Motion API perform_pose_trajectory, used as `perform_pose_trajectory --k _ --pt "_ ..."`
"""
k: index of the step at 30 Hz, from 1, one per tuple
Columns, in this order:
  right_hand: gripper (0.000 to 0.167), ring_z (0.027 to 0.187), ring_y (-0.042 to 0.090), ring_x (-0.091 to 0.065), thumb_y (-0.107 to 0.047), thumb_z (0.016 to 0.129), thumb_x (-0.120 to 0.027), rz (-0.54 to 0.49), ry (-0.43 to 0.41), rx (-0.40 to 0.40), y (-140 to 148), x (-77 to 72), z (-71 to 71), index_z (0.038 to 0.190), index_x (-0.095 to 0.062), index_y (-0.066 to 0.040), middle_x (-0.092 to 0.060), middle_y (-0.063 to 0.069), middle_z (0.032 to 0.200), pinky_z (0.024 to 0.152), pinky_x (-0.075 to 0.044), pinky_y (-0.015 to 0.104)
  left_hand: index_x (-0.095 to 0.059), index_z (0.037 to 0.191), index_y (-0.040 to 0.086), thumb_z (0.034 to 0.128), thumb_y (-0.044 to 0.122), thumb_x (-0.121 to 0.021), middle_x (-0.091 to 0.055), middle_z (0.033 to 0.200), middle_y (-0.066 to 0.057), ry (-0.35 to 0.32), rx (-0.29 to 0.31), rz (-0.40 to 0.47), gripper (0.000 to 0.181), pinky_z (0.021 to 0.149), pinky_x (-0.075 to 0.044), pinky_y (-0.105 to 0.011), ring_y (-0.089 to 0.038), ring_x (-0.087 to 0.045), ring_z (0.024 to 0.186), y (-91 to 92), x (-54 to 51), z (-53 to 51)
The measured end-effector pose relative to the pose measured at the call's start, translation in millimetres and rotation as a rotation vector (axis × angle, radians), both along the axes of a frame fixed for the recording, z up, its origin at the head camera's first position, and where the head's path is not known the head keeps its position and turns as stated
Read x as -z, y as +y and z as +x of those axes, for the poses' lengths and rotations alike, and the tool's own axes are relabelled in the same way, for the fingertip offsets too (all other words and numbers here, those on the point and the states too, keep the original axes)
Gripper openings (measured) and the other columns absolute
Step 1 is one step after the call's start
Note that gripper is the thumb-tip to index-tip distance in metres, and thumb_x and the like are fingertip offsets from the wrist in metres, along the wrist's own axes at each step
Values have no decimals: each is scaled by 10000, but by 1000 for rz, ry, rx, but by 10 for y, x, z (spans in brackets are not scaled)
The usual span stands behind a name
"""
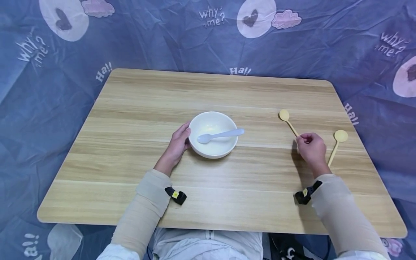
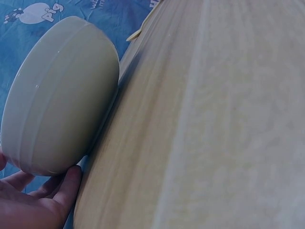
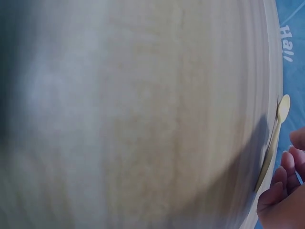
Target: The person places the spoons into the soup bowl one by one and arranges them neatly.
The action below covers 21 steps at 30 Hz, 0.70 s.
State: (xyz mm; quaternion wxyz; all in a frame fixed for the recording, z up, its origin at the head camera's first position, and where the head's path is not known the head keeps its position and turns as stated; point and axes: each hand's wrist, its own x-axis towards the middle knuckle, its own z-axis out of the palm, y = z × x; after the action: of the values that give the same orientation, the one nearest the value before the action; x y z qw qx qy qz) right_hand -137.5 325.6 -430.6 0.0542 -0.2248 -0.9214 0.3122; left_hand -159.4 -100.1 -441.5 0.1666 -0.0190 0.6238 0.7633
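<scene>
- One broad blue cloth, printed with white lettering, pink clouds and round pale shapes, is seen behind the tabletop and to both sides of it.
- The tabletop is finished in light wood grain, and its corners are rounded.
- Two beige sleeves are extended over its near edge.
- A white bowl is set upright near the middle of the tabletop.
- By the left hand the bowl is grasped at its left side, the thumb laid at the rim and the fingers placed against the outer wall.
- The right hand is held low at the right with its fingers bent, the fingertips at the handle of the farther yellow spoon; whether the handle is pinched cannot be told.
- A pale blue spoon is laid across the bowl, its head inside and its handle carried past the right rim.
- The head of the farther yellow spoon is pointed away from the person.
- The nearer yellow spoon is partly hidden behind the right wrist.
- Two small black cameras are worn at the wrists.
</scene>
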Motion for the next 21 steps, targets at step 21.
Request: perform_pose_trajectory --k 21 --pt "331 863 261 -490 -241 913 -518 87 -86 -71 129 13 15 1061 -607 41 -580 138 915 698 -348 290 -318 1474 140 1034 245 -319 -365 1474 -105 5 -3 -9 453 918 -471 -378 -281 -449 1245 1 -6 4"
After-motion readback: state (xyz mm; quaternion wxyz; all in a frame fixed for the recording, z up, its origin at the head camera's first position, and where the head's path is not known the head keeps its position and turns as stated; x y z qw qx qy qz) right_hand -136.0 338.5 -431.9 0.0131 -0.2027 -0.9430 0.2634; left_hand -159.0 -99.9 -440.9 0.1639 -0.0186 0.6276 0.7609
